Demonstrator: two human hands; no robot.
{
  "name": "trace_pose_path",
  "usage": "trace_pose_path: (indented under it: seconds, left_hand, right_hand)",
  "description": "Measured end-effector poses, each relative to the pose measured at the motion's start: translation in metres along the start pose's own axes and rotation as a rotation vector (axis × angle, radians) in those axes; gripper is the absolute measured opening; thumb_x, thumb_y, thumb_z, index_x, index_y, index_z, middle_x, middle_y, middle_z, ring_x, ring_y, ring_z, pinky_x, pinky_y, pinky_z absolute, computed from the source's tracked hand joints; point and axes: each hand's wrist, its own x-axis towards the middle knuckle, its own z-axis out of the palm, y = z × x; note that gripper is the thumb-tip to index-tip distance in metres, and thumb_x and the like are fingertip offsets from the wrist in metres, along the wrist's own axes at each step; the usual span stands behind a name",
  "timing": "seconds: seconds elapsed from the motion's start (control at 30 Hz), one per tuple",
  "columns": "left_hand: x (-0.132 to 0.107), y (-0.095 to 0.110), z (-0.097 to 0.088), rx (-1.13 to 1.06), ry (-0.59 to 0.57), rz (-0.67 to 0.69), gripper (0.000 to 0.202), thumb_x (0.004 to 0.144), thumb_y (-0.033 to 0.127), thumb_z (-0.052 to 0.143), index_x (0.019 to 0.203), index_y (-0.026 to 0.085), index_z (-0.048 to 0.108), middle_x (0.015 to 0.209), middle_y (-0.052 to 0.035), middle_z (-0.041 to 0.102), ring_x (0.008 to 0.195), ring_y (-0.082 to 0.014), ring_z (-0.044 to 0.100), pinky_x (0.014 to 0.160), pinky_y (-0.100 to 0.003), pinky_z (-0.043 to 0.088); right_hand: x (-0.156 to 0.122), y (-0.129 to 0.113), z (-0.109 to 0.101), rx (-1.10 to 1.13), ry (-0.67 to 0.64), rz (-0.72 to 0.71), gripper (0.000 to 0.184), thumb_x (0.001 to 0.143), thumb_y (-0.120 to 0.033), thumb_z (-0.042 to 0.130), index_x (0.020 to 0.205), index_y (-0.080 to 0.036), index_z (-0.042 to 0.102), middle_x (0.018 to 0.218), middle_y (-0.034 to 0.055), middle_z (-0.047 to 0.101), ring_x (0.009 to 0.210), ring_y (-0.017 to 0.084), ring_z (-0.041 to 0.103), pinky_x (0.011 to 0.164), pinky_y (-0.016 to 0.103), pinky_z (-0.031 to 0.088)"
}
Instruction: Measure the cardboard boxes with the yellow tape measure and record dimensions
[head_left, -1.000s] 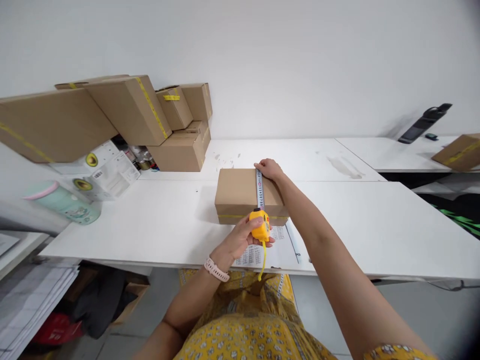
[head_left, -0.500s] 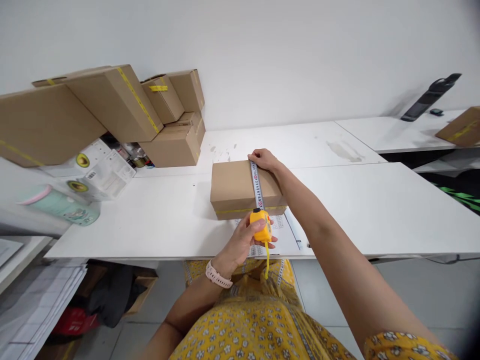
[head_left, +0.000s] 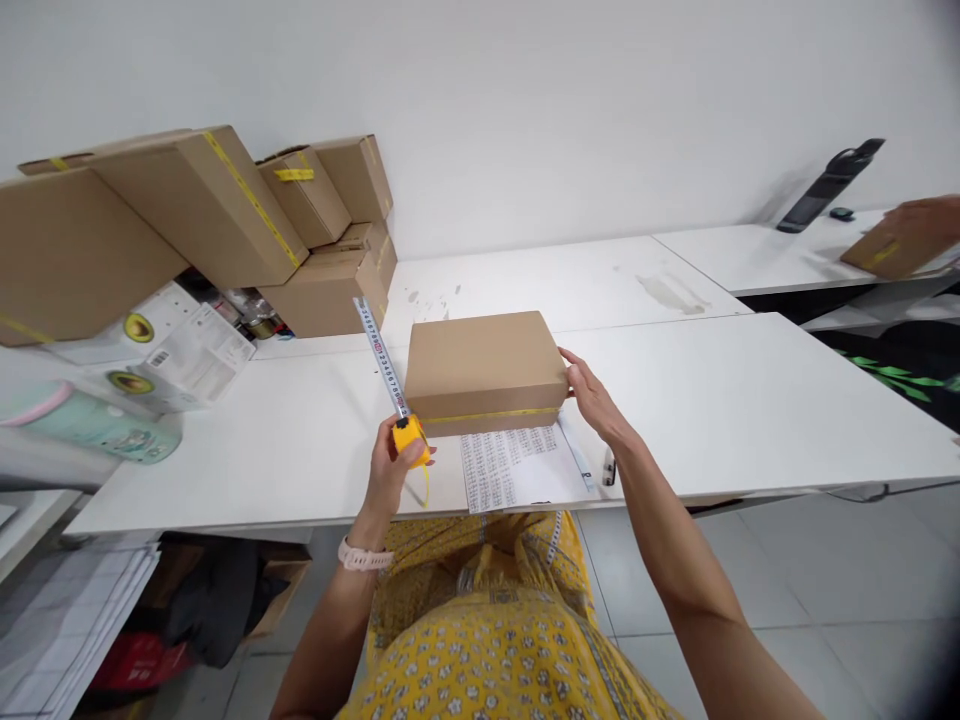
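My left hand (head_left: 391,470) is wrapped round a yellow tape measure (head_left: 410,440). Its metal blade (head_left: 381,355) sticks out up and away, just left of a closed brown cardboard box (head_left: 484,360) with yellow tape along its front. My right hand (head_left: 592,398) rests against the right end of that box, fingers apart and stretched along its side. Partly under the box lies a printed sheet (head_left: 491,470) with rows of small figures. A small black-and-white item (head_left: 609,467), perhaps a marker, is near my right wrist.
Stacked cardboard boxes (head_left: 202,200) stand at the left, beside white avocado-printed boxes (head_left: 176,345) and a mint tumbler (head_left: 112,425). At the far right are a dark bottle (head_left: 829,187) and another person's hand (head_left: 934,220) on a carton (head_left: 874,248). The table's front edge (head_left: 262,525) is close to me.
The tape blade has come off the box top, and my left hand has carried the tape measure left. My right hand has let go of the blade and moved to the box's right end.
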Motion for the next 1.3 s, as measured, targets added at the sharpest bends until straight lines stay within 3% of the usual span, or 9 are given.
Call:
trace_pose_path:
  seconds: [0.07,0.13,0.23,0.37,0.47,0.57,0.67,1.03,1.3]
  left_hand:
    - [0.011,0.014,-0.003,-0.006,0.001,0.055,0.069,0.07,0.052,0.083,0.123,0.023,0.049,0.108,-0.0019,0.062,0.075,-0.0198,0.074,0.064,-0.034,0.063]
    - [0.022,0.033,-0.006,0.003,0.014,0.143,0.068,0.071,0.05,0.082,0.125,0.024,0.048,0.117,-0.0046,0.064,0.073,-0.0179,0.073,0.063,-0.034,0.063]
    - [0.034,0.061,-0.006,0.015,0.016,0.234,0.066,0.072,0.05,0.08,0.125,0.025,0.048,0.135,-0.0101,0.062,0.073,-0.016,0.072,0.063,-0.034,0.064]
    - [0.025,0.077,0.004,0.026,0.035,0.293,0.067,0.07,0.049,0.084,0.123,0.026,0.049,0.148,-0.0128,0.057,0.082,-0.0172,0.071,0.065,-0.031,0.063]
    - [-0.005,0.071,0.019,-0.009,-0.143,0.246,0.07,0.069,0.046,0.088,0.126,0.028,0.05,0.147,-0.0124,0.057,0.082,-0.0184,0.07,0.061,-0.029,0.061]
    - [-0.037,0.055,0.034,-0.077,-0.445,0.015,0.07,0.07,0.047,0.089,0.127,0.028,0.053,0.14,-0.0126,0.06,0.085,-0.0204,0.07,0.063,-0.028,0.06]
    - [-0.056,0.039,0.043,-0.109,-0.588,-0.152,0.07,0.07,0.05,0.089,0.127,0.026,0.056,0.134,-0.0122,0.061,0.083,-0.0184,0.067,0.068,-0.03,0.06]
    - [-0.067,0.016,0.047,-0.158,-0.593,-0.241,0.067,0.072,0.053,0.089,0.124,0.028,0.054,0.133,-0.0111,0.058,0.088,-0.0175,0.063,0.069,-0.028,0.057]
    - [-0.071,0.009,0.051,-0.221,-0.59,-0.274,0.066,0.07,0.051,0.09,0.121,0.028,0.055,0.13,-0.0101,0.06,0.09,-0.0193,0.064,0.074,-0.033,0.061]
  right_hand:
    - [0.002,-0.018,0.002,-0.016,-0.008,-0.086,0.071,0.097,-0.071,0.041,0.156,-0.031,0.044,0.148,0.0126,0.058,0.113,0.027,0.063,0.092,0.043,0.056]
    - [0.013,-0.038,0.003,-0.043,0.018,-0.135,0.071,0.096,-0.068,0.048,0.156,-0.031,0.044,0.128,0.011,0.066,0.1,0.025,0.063,0.091,0.044,0.055]
    - [0.033,-0.058,0.006,-0.069,0.101,-0.116,0.059,0.093,-0.065,0.058,0.14,-0.031,0.059,0.103,0.0056,0.066,0.088,0.022,0.06,0.086,0.041,0.054]
    - [0.054,-0.061,0.014,-0.059,0.215,-0.165,0.041,0.091,-0.06,0.061,0.113,-0.026,0.065,0.126,0.0095,0.062,0.109,0.024,0.061,0.09,0.04,0.053]
    - [0.062,-0.06,0.014,-0.048,0.139,-0.274,0.034,0.095,-0.051,0.057,0.116,-0.025,0.063,0.13,0.01,0.064,0.117,0.025,0.06,0.099,0.044,0.05]
    - [0.066,-0.063,0.01,-0.094,0.035,-0.343,0.032,0.1,-0.042,0.048,0.122,-0.025,0.065,0.123,0.0099,0.067,0.112,0.025,0.062,0.099,0.045,0.05]
    - [0.067,-0.067,0.01,-0.218,0.009,-0.454,0.037,0.102,-0.032,0.04,0.127,-0.026,0.066,0.127,0.0113,0.065,0.119,0.027,0.059,0.105,0.048,0.048]
    - [0.058,-0.085,0.025,-0.675,0.101,-0.503,0.05,0.091,-0.007,0.032,0.127,-0.026,0.06,0.122,0.0101,0.067,0.11,0.028,0.058,0.099,0.048,0.041]
    - [0.056,-0.089,0.028,-0.867,0.085,-0.594,0.057,0.101,-0.019,0.033,0.151,-0.042,0.046,0.117,0.0089,0.063,0.101,0.03,0.053,0.099,0.051,0.039]
